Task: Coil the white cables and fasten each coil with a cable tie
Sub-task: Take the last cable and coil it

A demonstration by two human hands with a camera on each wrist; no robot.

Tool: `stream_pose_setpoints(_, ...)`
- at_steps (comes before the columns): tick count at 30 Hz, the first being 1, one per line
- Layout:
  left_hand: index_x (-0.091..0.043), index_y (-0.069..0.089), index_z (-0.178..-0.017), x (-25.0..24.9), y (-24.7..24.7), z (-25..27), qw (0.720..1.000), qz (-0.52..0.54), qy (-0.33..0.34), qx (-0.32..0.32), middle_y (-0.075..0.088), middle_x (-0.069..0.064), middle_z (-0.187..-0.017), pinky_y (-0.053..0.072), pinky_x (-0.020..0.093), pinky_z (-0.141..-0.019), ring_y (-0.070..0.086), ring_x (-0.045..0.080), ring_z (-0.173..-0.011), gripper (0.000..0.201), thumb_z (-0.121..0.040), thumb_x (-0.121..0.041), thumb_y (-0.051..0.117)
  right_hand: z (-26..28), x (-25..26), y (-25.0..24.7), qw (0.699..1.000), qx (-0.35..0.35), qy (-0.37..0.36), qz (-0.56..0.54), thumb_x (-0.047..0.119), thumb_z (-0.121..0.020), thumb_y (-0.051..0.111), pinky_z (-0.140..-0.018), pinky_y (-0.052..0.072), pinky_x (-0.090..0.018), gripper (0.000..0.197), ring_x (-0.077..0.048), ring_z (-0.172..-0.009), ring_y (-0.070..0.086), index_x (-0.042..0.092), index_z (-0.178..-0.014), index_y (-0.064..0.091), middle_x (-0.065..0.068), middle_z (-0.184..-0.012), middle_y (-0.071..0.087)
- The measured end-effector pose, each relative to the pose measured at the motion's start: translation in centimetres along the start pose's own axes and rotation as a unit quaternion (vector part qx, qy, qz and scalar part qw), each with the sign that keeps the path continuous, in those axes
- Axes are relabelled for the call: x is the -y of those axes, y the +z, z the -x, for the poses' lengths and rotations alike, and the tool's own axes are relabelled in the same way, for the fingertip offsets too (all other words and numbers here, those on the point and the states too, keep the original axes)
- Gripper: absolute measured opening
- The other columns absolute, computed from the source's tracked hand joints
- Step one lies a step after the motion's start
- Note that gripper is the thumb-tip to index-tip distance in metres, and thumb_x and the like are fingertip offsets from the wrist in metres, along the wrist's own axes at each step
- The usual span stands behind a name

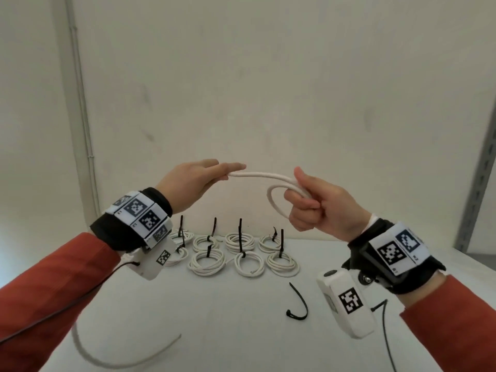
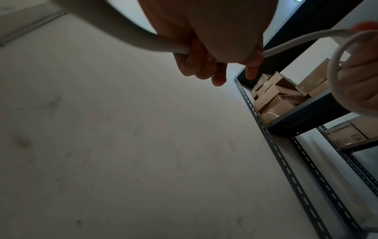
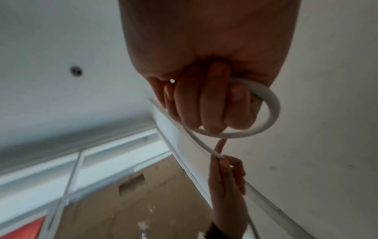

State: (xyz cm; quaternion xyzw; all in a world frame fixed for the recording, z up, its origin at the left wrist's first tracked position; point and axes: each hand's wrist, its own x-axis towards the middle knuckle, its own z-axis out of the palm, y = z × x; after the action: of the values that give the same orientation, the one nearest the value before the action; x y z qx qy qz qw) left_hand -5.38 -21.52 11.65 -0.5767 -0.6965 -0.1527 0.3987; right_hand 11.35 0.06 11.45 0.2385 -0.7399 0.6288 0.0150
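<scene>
Holding: both hands are raised above the table (image 1: 188, 304), with one white cable (image 1: 261, 175) stretched between them.
Right hand: the right hand (image 1: 319, 202) is a closed fist around a small loop of the cable, thumb up; in the right wrist view the fingers (image 3: 206, 106) curl over the loop and the strand leaves toward the other hand.
Left hand: the left hand (image 1: 193, 183) pinches the cable where it meets the fingertips, index finger stretched along it; in the left wrist view the fingers (image 2: 196, 64) curl round the strand, which runs through the palm.
Cable tail: the far part of the same cable hangs under the left arm and curves low over the near left of the table, blurred.
Finished coils: eight tied coils (image 1: 233, 251) lie in two rows at the back of the table, each with a black tie whose end stands up; the two at the left are partly hidden by the left wrist camera.
Loose tie: one black cable tie (image 1: 298, 304) lies bent on the table, in front of the coils and just left of the right wrist camera, touching neither.
Background: a metal rack with cardboard boxes (image 2: 276, 97) shows in the left wrist view.
</scene>
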Motion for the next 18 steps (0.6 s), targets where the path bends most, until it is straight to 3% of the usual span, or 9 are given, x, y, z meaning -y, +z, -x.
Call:
stream_pose_setpoints(3,-0.035,0.030,-0.139,-1.2,1.0,-0.2,0.998,0.044,-0.013,-0.031,0.041,-0.011,-0.081,0.039,0.020,-0.065,0.036,0.002,-0.068,0.045,-0.095,-0.030,0.026,-0.3,-0.1,-0.5,0.987,0.053,-0.046,-0.147,0.049,-0.092,0.033,-0.045,0.014,-0.028,0.046,-0.016,-0.038,0.012,0.022,-0.055,0.026,0.007,-0.040,0.015)
stream_pose_setpoints(7,-0.034,0.020,-0.145,-1.6,2.4,-0.6,0.997,0.038,-0.039,-0.057,0.041,-0.010,-0.082,0.034,0.013,-0.067,0.034,-0.004,-0.075,0.057,-0.090,-0.018,0.026,-0.4,0.4,-0.7,0.958,0.038,-0.120,-0.256,0.039,-0.094,0.027,-0.045,0.020,-0.027,0.041,-0.016,-0.039,0.013,0.021,-0.057,0.026,0.005,-0.040,0.016)
stream_pose_setpoints(10,-0.045,0.009,-0.145,-1.9,3.6,-0.3,0.995,0.039,-0.072,-0.051,0.043,-0.007,-0.082,0.046,0.025,-0.064,0.039,0.003,-0.071,0.072,-0.088,-0.006,0.031,-0.4,1.2,-0.9,0.940,-0.038,-0.184,-0.286,0.034,-0.090,0.029,-0.045,0.023,-0.026,0.036,-0.016,-0.040,0.012,0.022,-0.057,0.026,0.004,-0.041,0.014)
stream_pose_setpoints(13,-0.054,0.001,-0.142,-1.9,4.6,0.8,0.994,0.001,-0.104,-0.021,0.048,-0.005,-0.083,0.053,0.037,-0.056,0.058,0.019,-0.069,0.101,-0.082,0.012,0.048,-0.2,2.4,-1.8,0.903,-0.108,-0.262,-0.323,0.027,-0.083,0.032,-0.046,0.023,-0.027,0.029,-0.016,-0.042,0.013,0.020,-0.055,0.033,0.003,-0.044,0.013)
stream_pose_setpoints(16,-0.043,0.013,-0.147,-1.9,4.9,1.6,0.989,-0.102,-0.107,-0.018,0.061,-0.005,-0.082,0.044,0.027,-0.035,0.060,0.019,-0.055,0.112,-0.066,0.013,0.067,-0.3,3.1,-2.7,0.877,-0.158,-0.304,-0.337,0.022,-0.082,0.033,-0.048,0.023,-0.027,0.025,-0.015,-0.046,0.014,0.017,-0.058,0.040,0.003,-0.049,0.014)
stream_pose_setpoints(18,-0.029,0.033,-0.142,-2.2,4.8,1.6,0.984,-0.157,-0.081,-0.027,0.063,-0.006,-0.078,0.035,0.023,-0.035,0.058,0.018,-0.053,0.103,-0.057,0.012,0.075,-0.8,3.0,-3.0,0.867,-0.176,-0.320,-0.338,0.020,-0.085,0.033,-0.050,0.026,-0.027,0.025,-0.016,-0.049,0.017,0.016,-0.062,0.042,0.002,-0.052,0.016)
